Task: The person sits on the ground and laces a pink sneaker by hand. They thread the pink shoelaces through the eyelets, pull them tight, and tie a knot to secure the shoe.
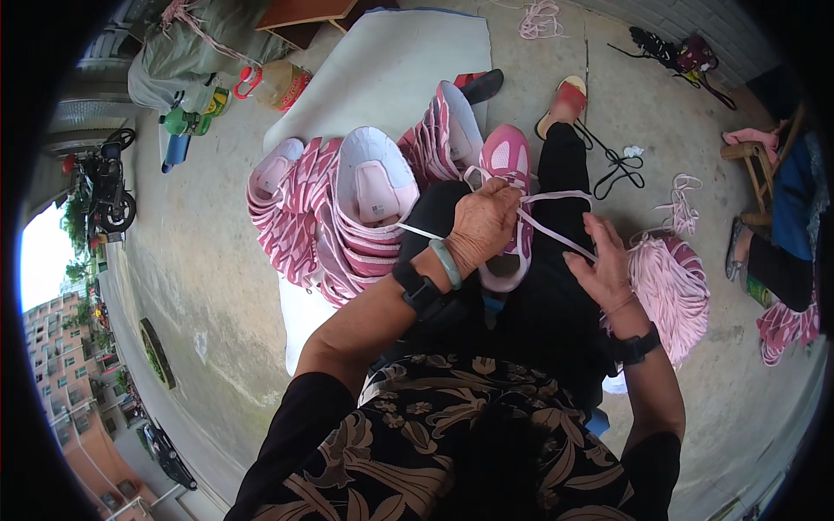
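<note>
Ideally, the bare left hand [485, 221], clamped on the flat pale-pink lace [556, 233], steadies the pink mesh sneaker [506, 154] between the black-trousered legs [563, 165], while the bare right hand [606, 267], fingers apart, guides the slack untwisted

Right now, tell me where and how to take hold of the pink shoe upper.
Take the pink shoe upper by its toe, probably best from the far side, at the top of the view: that rounded, closed end points that way and lies uncovered, while the left hand covers the middle.
</note>
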The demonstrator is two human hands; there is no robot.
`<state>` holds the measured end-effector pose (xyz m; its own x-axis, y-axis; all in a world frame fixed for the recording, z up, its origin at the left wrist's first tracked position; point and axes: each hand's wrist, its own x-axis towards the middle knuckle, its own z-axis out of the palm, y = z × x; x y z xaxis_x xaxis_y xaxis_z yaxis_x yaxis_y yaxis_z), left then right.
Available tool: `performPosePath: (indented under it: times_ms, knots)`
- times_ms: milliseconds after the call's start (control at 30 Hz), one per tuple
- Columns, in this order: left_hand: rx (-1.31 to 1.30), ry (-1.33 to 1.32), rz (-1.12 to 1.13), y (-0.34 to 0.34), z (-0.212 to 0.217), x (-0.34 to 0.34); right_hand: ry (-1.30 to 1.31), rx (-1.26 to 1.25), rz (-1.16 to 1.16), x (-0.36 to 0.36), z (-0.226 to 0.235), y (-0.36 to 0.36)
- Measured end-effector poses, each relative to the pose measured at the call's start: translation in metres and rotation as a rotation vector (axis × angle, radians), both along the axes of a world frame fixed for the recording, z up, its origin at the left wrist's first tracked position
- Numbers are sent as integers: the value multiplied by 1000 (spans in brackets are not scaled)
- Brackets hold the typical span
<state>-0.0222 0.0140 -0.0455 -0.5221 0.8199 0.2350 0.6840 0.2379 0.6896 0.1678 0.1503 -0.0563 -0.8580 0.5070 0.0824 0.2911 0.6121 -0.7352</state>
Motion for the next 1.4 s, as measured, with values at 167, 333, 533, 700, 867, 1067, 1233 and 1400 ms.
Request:
performPosePath:
  times_ms: [167, 333, 533, 700, 867, 1067, 1233, 1400]
  knots:
    - [-217, 30, 26, 15, -10, 7, -141, 65, 79, -81, 8, -35]
    - [-381, 114, 13, 12, -16, 2, -120, -9, 11, -85, -16, -28]
    - [-332, 176, 34, 16, -18, 8, -34, -204, -9, -88, -38, -14]
    - [-364, 255, -22, 23, -11, 11, -114, -247, 39, -88, -27, -9]
    - [-216, 383, -130, -13, 9, 4, -72, -191, -43, -75, -19, -23]
    - [-534, 451, 110, -222, 22, -54, 11, -379, -93, -66, -23, -28]
    - [-1552, 103, 678, -388, 41, -57, -68, -939, -294, -75, -12, -16]
    - [-1707, 219, 316, -331, 27, -61, -165, -839, -304, -91, -19, -12]
